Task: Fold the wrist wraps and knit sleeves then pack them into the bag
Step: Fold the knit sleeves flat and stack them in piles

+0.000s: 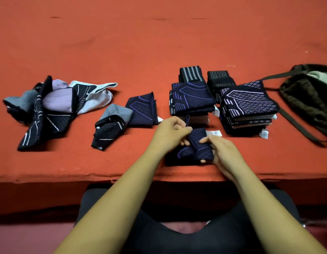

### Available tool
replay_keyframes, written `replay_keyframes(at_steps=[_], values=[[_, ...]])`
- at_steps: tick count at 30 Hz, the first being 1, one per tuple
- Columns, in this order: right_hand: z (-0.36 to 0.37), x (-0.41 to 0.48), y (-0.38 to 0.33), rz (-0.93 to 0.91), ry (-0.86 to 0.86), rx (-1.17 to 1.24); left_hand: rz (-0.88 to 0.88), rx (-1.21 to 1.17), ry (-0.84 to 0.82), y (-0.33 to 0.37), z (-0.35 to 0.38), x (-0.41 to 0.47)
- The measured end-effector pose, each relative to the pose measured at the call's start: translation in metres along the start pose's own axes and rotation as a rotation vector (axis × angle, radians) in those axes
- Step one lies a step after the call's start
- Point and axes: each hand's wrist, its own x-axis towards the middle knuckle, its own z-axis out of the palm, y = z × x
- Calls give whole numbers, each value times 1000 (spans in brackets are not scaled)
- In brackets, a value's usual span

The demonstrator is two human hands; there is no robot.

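Near the front edge of the orange-red felt-covered desk (122,167), both hands work on one dark navy quilted knit sleeve (199,149) crossed by purple lines, with a white care label (214,133) sticking out at its far right corner. The left hand (170,132) pinches a fold at the sleeve's top with curled fingers. The right hand (223,151) grips its right edge, thumb on top.

Beyond them, at twelve o'clock, sits a folded stack of navy sleeves (193,99), and at one o'clock a second stack patterned in pale lilac (248,105). Behind those stand two black wrist wraps with grey stripes (191,74).

At eleven o'clock lie a single folded navy piece (143,109) and a loose black-and-grey sleeve (111,125). At ten o'clock is an unfolded heap (54,107). The dark olive fabric bag (309,99) lies at two o'clock, its straps trailing.
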Motion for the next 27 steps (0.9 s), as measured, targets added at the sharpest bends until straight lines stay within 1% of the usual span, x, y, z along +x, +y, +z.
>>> replay_keyframes(at_steps=[1, 3, 5, 7, 9, 11, 13, 15, 16, 18, 20, 23, 25, 27], values=[[0, 0, -2, 24, -16, 4, -11, 8, -10, -3, 5, 4], [3, 1, -3, 11, 5, -106, -34, 20, -17, -10, 13, 9], [8, -1, 0, -86, 14, -281, -50, 23, -26, -16, 18, 11], [11, -1, 6, -156, 36, -381, -48, 34, -23, -19, 18, 10], [9, 2, 12, -167, 69, -403, -16, 27, 28, -20, 14, 7], [5, 5, 14, -192, 114, -475, 69, 72, 112, -22, 6, 3], [3, 6, 13, -168, 146, -446, 219, 256, 154, -28, -3, 0], [2, 5, 11, -125, 173, -352, 376, 501, 106, -38, -8, -1], [1, 4, 11, -110, 178, -321, 410, 575, 62, -45, -9, 0], [-1, 5, 10, -91, 172, -303, 352, 647, -13, -55, -7, -1], [-2, 5, 11, -66, 161, -312, 294, 713, -32, -64, -4, -2], [-2, 1, 7, -14, 159, -268, 324, 804, -42, -69, -3, -4], [2, 3, 0, 43, 157, -222, 335, 807, -64, -68, -5, -3], [8, 11, -7, 65, 178, -322, 342, 791, -81, -67, -6, -3]])
